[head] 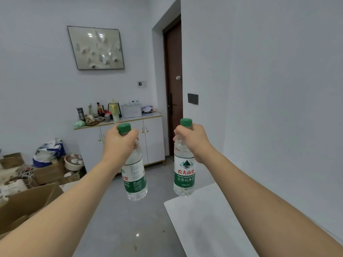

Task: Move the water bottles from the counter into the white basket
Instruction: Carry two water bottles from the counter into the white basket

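Two clear water bottles, green caps and green-white labels, held upright in mid-air by their necks: left bottle [135, 171], right bottle [184, 164]. White basket [131, 111] on far cabinet, apparently holding more bottles.

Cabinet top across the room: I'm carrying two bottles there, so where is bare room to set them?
The cabinet top looks crowded from its left end to the white basket. Only the front strip beside the basket shows bare.

Basket [131, 111] contents (far off) — indistinct
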`<state>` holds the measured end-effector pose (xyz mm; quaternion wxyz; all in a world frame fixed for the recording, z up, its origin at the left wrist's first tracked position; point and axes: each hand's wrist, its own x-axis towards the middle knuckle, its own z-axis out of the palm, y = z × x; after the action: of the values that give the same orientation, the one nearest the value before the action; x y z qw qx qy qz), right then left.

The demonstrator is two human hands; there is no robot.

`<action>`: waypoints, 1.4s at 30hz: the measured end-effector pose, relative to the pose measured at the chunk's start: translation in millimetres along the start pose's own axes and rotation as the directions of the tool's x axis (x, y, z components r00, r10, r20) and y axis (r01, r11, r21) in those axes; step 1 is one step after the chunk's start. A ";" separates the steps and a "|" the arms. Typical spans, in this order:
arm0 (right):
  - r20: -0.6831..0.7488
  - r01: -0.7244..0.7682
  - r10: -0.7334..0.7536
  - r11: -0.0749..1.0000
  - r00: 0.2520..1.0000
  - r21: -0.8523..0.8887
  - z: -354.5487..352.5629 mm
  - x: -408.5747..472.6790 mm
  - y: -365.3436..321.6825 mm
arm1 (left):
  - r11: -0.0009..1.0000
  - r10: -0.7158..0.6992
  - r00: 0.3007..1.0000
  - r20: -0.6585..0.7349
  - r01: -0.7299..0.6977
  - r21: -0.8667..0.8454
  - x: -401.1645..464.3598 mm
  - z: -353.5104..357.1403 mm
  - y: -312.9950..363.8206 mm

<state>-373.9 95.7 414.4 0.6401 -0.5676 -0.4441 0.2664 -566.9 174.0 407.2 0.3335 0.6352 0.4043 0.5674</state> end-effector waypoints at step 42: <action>0.005 0.129 -0.129 0.991 0.992 0.044 300.6 542.8 110.3 | 0.989 0.124 0.982 0.140 -0.110 -0.103 581.0 22.3 -250.3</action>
<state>-365.9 725.3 440.9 0.6664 -0.5226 -0.4764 0.2363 -561.6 805.9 445.5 0.3578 0.6814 0.3132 0.5564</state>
